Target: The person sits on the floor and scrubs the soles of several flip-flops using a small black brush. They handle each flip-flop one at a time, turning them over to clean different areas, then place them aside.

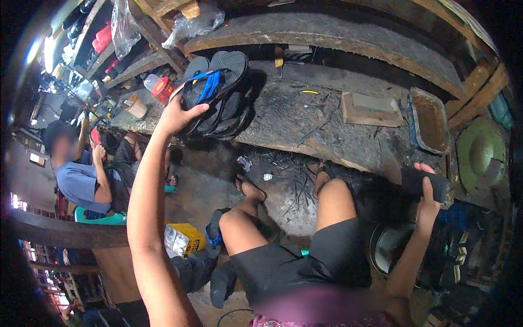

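My left hand (pixel 179 116) is at the heel end of a black flip-flop with a blue strap (pixel 210 86), thumb on the near side and the other fingers hidden. This flip-flop lies on a stack of black flip-flops (pixel 222 118) on the worn workbench (pixel 282 118). Far to the right, my right hand (pixel 427 200) grips a dark flat piece (pixel 435 186) at the bench's front edge. Shadow hides what exactly that piece is. A grey, pointed flat shape (pixel 390 161) shows just left of it.
A wooden block with a grey slab (pixel 372 108) and a rusty tray (pixel 429 116) sit on the bench. At left are a red-lidded jar (pixel 161 88), a cup (pixel 135 107) and a seated person (pixel 83 175). A yellow tin (pixel 184 240) and a metal basin (pixel 386 249) flank my legs.
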Demonstrator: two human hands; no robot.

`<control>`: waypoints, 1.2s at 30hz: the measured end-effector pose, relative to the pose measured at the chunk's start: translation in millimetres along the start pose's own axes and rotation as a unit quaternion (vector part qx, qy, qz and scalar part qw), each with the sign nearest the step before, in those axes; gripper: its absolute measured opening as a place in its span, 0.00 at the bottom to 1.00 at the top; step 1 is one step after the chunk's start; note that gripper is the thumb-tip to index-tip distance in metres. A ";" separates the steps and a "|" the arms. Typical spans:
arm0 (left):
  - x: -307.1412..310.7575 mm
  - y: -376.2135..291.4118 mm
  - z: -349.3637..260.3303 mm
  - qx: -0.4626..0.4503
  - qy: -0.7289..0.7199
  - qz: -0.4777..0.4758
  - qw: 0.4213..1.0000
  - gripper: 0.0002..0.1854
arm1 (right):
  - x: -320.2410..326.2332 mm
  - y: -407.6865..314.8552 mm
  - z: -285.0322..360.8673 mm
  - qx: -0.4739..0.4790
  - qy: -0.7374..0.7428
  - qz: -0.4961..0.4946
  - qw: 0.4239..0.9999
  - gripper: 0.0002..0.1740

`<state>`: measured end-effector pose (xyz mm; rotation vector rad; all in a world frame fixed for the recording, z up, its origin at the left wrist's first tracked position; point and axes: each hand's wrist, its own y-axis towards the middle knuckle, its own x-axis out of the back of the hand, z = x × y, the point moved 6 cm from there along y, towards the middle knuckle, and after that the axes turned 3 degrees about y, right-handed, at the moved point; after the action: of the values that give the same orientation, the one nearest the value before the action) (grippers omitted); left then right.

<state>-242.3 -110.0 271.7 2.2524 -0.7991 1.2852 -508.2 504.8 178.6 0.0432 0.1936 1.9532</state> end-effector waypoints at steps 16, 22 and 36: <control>-74.3 -136.5 -58.0 -0.018 -0.116 -0.068 0.991 0.54 | -94.8 -4.6 27.6 0.096 -0.220 0.295 0.925 0.15; -218.3 -196.3 -60.2 0.123 -0.285 0.005 0.951 0.56 | -85.0 -0.2 26.8 0.077 -0.155 0.305 0.937 0.14; -264.3 -327.6 -97.3 0.267 -0.525 0.122 0.799 0.32 | -105.3 -12.3 13.9 0.190 -0.135 0.346 0.909 0.20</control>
<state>-193.5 264.7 62.2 3.4510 -1.1969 0.1745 -455.1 413.8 196.8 0.7241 0.4141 2.5529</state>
